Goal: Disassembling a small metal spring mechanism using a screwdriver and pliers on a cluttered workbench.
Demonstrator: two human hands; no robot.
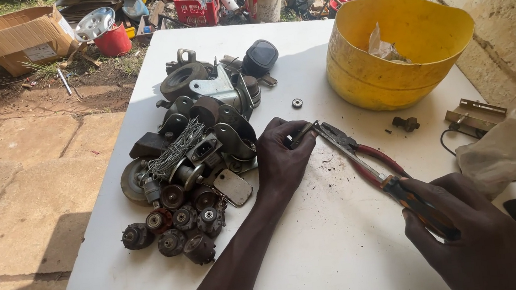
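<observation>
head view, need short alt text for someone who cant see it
Right hand holds red-handled pliers whose tip meets a small metal part pinched by the left hand on a white table, beside a pile of caster wheels and a yellow tub.

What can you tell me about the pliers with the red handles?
The pliers are long and thin, with dark metal jaws and red handles; one handle looks orange and black near the end. They lie slanted across the white table, jaws pointing up and left. The right hand holds the handles. The jaws look closed on a small dark metal piece that the left hand pinches with its fingers. The pliers sit just below the yellow tub without touching it.
</observation>
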